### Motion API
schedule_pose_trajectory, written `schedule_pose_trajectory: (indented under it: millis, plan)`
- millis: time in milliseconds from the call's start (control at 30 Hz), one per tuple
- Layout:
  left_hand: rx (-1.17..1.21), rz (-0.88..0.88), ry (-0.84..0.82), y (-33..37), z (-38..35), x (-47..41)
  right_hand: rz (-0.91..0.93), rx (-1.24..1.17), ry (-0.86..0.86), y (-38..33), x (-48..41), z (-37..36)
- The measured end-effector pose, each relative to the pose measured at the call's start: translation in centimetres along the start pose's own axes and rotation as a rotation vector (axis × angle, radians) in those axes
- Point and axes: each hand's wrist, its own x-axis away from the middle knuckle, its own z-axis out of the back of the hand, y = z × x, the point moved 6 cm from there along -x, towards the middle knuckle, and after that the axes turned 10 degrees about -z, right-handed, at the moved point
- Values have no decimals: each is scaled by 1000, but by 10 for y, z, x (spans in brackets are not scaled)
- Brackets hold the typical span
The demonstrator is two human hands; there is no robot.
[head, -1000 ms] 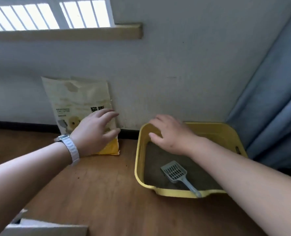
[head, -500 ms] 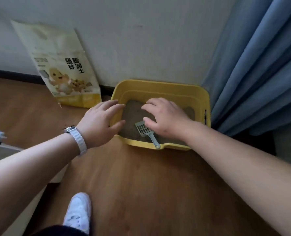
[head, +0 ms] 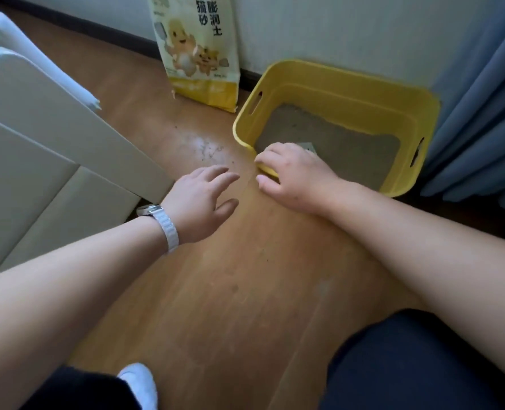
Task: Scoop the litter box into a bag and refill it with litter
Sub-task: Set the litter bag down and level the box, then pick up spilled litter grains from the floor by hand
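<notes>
The yellow litter box [head: 363,84] stands on the wood floor by the wall, with grey litter [head: 342,143] in its bottom. My right hand [head: 292,176] is at the box's near-left corner, fingers curled over the rim and thumb on the outside. Just past its knuckles a small grey corner of the scoop [head: 308,147] shows; the hand hides the rest. My left hand [head: 201,202], with a white watch on the wrist, hovers open over the floor just left of the box and touches nothing. The yellow-and-cream litter bag [head: 198,54] leans upright against the wall left of the box.
White furniture [head: 38,137] fills the left side. A blue curtain [head: 481,113] hangs right of the box. Spilled litter grains [head: 208,147] lie on the floor by the box's left wall. My white shoe [head: 140,383] and dark-trousered knee [head: 422,365] are at the bottom.
The view has tilted down and come closer. My right hand moved from over the scoop to the box's near-left rim. My left hand drew back off the box's left edge.
</notes>
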Motion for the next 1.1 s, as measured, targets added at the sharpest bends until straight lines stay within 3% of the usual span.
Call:
schedule_pose_trajectory:
  millis: [167,500,633,867,1100]
  plan:
    - [107,-3,27,-43,-89,19,-137,35,-62,-3,-4,-68]
    - [69,-175,-242,-75,-230,57,-443,58,-268,29,71,-229]
    - [58,-140,-314,-72,-270,57,-419,205,-360,55,87,-250]
    - [108,-76,-238,-69,-297,31,-293,361,-413,76,40,-271]
    - [36,-295,-208,-60,-307,19,-252,330,-424,68,42,-289]
